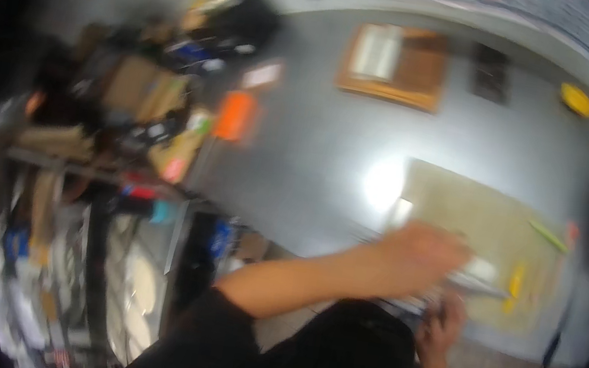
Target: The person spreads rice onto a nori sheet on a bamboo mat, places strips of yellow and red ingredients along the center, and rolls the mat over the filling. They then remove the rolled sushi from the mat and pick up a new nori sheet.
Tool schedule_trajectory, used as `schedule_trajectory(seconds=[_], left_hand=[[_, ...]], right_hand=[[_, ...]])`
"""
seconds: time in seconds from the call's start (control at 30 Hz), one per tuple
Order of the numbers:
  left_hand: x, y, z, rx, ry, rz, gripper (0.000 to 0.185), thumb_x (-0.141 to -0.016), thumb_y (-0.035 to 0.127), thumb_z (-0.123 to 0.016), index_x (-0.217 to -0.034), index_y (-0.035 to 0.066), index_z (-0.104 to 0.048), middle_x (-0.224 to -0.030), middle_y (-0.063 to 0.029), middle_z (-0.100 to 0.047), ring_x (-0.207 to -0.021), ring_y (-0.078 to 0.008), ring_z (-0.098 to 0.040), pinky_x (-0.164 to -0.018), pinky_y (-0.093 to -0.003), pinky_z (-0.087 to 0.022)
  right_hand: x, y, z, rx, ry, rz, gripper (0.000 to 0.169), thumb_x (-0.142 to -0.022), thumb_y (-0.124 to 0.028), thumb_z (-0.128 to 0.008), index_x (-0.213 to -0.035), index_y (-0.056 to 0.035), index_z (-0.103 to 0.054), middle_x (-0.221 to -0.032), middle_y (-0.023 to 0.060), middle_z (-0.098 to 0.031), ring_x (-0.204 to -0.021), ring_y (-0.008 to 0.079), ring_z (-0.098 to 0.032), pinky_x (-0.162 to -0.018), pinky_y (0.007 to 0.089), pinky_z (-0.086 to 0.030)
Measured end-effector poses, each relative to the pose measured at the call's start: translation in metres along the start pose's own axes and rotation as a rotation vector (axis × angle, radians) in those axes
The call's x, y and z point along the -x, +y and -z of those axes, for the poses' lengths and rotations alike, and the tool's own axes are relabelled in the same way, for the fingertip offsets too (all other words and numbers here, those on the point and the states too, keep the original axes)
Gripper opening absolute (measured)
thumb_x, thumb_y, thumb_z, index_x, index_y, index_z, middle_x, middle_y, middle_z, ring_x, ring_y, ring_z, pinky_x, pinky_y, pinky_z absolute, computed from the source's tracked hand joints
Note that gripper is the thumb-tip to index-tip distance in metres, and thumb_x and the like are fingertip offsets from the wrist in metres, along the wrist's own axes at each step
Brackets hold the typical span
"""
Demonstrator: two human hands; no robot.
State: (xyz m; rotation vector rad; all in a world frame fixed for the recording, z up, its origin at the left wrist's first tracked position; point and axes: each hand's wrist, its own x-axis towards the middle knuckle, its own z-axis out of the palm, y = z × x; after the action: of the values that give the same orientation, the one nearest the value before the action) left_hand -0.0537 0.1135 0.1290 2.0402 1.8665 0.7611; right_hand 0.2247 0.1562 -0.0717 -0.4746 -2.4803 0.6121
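Motion blur softens the whole head view. My left hand (425, 259) reaches across from the left over the near edge of a greenish-tan mat (456, 201), its fingers curled by a thin white and grey object (479, 278) whose kind I cannot tell. Just below, my right hand (442, 323) is at the table's near edge, fingers bent, close to the same object. Whether either hand grips it is too blurred to tell. A yellow tool (514, 286) lies beside the object's right end. A small white block (401, 211) lies at the mat's left edge.
The grey table (296, 173) bears a brown wooden board (419, 83) with a white item on it, a dark rectangular item (490, 73), a yellow round object (577, 100) and an orange box (235, 115). A green pen-like item (547, 235) lies on the mat. Cluttered shelves stand left.
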Motion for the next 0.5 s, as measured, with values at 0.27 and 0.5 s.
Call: schedule_trajectory(seconds=[0.27, 0.5], left_hand=[[-0.031, -0.018, 0.006, -0.033, -0.107, 0.239, 0.029, -0.086, 0.012, -0.083, -0.103, 0.005, -0.060, -0.096, -0.0153, -0.064, -0.091, -0.0372, -0.066, -0.079, -0.0453, -0.052], [-0.053, -0.042, -0.007, -0.029, -0.149, 0.323, 0.031, -0.086, 0.014, -0.085, -0.104, 0.004, -0.061, -0.097, -0.0153, -0.065, -0.088, -0.0354, -0.063, -0.081, -0.0432, -0.050]], right_hand=[[-0.012, -0.016, 0.006, -0.038, 0.032, -0.061, 0.038, -0.087, -0.011, -0.074, -0.125, -0.0092, -0.071, -0.145, 0.0193, -0.062, -0.137, 0.0382, -0.057, -0.116, 0.0550, -0.043], [-0.012, -0.021, 0.014, 0.013, 0.018, -0.061, 0.033, -0.090, -0.015, -0.071, -0.122, -0.0065, -0.071, -0.147, 0.0174, -0.060, -0.141, 0.0357, -0.054, -0.118, 0.0546, -0.040]])
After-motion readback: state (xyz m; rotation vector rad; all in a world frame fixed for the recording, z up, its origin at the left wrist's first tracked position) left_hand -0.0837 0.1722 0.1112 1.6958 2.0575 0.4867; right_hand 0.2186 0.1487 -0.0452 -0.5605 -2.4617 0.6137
